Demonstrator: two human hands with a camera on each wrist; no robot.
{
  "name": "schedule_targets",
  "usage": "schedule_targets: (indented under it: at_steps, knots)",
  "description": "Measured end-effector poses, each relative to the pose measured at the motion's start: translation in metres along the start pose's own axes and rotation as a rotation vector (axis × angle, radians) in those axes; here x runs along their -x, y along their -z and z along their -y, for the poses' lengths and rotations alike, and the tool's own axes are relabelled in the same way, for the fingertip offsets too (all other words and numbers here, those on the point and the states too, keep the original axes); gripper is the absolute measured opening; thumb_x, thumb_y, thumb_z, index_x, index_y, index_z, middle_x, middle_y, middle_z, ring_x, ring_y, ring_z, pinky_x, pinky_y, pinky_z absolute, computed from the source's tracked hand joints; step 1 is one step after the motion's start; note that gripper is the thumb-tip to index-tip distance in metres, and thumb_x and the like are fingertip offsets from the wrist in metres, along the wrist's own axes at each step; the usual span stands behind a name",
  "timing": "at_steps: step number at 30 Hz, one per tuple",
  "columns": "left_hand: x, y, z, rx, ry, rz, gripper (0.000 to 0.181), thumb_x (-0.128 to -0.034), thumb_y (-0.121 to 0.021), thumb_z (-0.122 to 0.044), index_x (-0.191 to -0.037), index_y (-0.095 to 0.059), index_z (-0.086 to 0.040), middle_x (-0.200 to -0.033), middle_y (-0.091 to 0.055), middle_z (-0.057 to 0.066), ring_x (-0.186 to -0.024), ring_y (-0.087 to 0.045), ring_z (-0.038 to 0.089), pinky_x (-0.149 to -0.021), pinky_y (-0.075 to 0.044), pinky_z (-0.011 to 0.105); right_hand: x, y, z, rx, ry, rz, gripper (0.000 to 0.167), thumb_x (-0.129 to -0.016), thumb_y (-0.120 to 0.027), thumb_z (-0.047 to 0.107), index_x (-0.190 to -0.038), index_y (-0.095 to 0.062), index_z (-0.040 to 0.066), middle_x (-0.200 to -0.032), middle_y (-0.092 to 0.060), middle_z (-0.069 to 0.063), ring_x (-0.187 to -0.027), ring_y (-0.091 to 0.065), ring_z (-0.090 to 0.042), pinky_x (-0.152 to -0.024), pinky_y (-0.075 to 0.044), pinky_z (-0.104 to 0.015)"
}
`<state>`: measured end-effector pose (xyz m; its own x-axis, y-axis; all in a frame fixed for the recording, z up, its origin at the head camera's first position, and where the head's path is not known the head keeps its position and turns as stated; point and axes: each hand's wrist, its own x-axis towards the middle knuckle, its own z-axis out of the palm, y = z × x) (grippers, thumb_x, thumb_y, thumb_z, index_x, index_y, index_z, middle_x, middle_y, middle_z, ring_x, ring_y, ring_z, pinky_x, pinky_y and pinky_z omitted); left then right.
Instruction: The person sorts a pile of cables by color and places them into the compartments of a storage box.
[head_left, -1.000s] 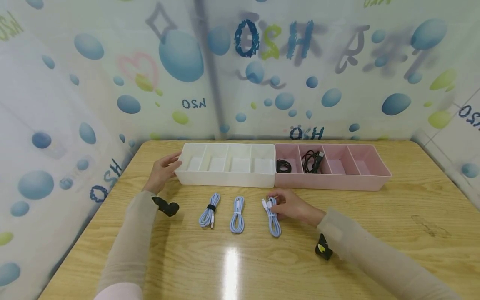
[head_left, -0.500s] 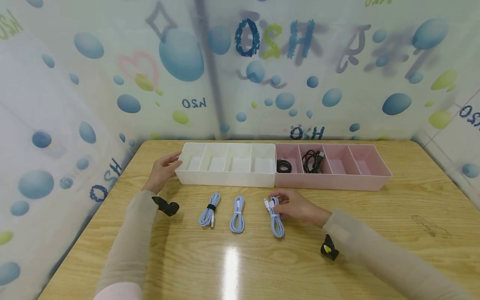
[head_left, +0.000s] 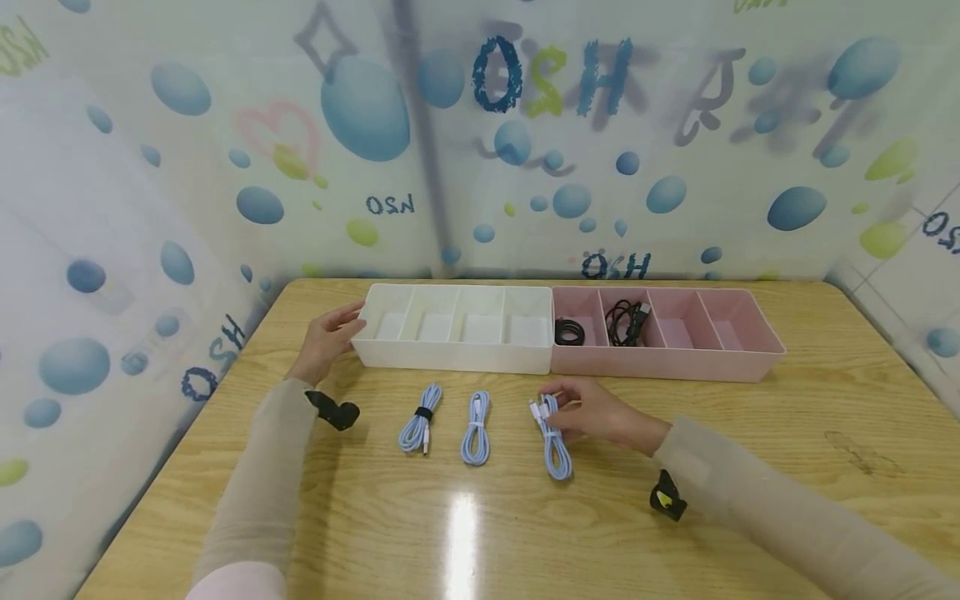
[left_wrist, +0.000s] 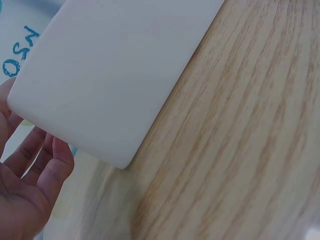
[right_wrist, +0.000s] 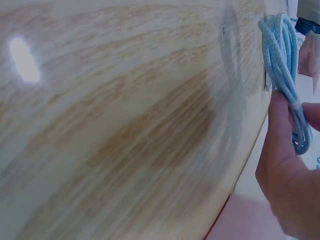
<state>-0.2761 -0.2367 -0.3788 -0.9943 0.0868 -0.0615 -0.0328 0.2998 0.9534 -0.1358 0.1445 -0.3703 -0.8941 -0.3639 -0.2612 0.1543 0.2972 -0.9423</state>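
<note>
In the head view my left hand touches the left end of a white divided box. Its fingers rest relaxed against that end wall, also in the left wrist view, where the hand sits by the box corner. My right hand pinches a coiled light-blue charging cable with white plugs near its upper half. The right wrist view has this cable between thumb and fingers, seemingly just off the table. Left of it lie two more blue cables: one tied in white, one with a black strap.
A pink divided box stands end to end with the white one. Black cables lie in its two left compartments. Both boxes stand toward the back of the wooden table, before a patterned curtain.
My right hand has shifted a little to the right with the blue cable, whose lower loop has come slightly nearer. The left hand keeps its place at the white box.
</note>
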Motion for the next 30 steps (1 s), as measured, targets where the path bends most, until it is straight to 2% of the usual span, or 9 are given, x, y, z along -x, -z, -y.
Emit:
schedule_targets:
  at_steps: [10, 17, 25, 30]
  knots:
    - [-0.002, 0.000, 0.001, 0.000, 0.018, -0.013, 0.051, -0.0882, -0.055, -0.026, -0.134, -0.040, -0.011, -0.130, -0.040, 0.016, -0.090, -0.049, 0.010, -0.067, -0.047, 0.018, 0.004, 0.001, 0.005, -0.002, 0.004, 0.033, 0.044, -0.081, -0.059, -0.003, -0.121, -0.043, -0.010, -0.096, -0.051, -0.018, -0.076, -0.057, -0.017, -0.066, -0.051, -0.037]
    - [-0.002, 0.000, 0.002, 0.012, 0.023, -0.014, 0.051, -0.0879, -0.056, -0.026, -0.134, -0.039, -0.011, -0.130, -0.039, 0.016, -0.092, -0.049, 0.010, -0.066, -0.046, 0.018, 0.006, 0.001, 0.009, -0.020, 0.044, 0.047, 0.045, -0.081, -0.060, -0.003, -0.121, -0.041, -0.012, -0.099, -0.049, -0.022, -0.078, -0.057, -0.018, -0.068, -0.050, -0.040]
    - [-0.001, -0.001, 0.000, 0.020, 0.021, -0.017, 0.049, -0.0885, -0.055, -0.024, -0.134, -0.040, -0.011, -0.130, -0.039, 0.016, -0.091, -0.049, 0.010, -0.066, -0.046, 0.017, 0.005, 0.004, 0.015, 0.048, 0.075, 0.025, 0.043, -0.080, -0.063, 0.002, -0.119, -0.046, -0.008, -0.099, -0.051, -0.018, -0.080, -0.056, -0.018, -0.071, -0.050, -0.037]
    - [0.000, -0.001, -0.001, 0.015, 0.017, -0.020, 0.049, -0.0887, -0.055, -0.023, -0.134, -0.040, -0.011, -0.131, -0.038, 0.017, -0.091, -0.048, 0.009, -0.066, -0.046, 0.017, 0.004, 0.005, 0.019, 0.052, 0.080, 0.010, 0.042, -0.080, -0.064, 0.003, -0.118, -0.047, -0.006, -0.098, -0.052, -0.016, -0.082, -0.056, -0.018, -0.070, -0.050, -0.033]
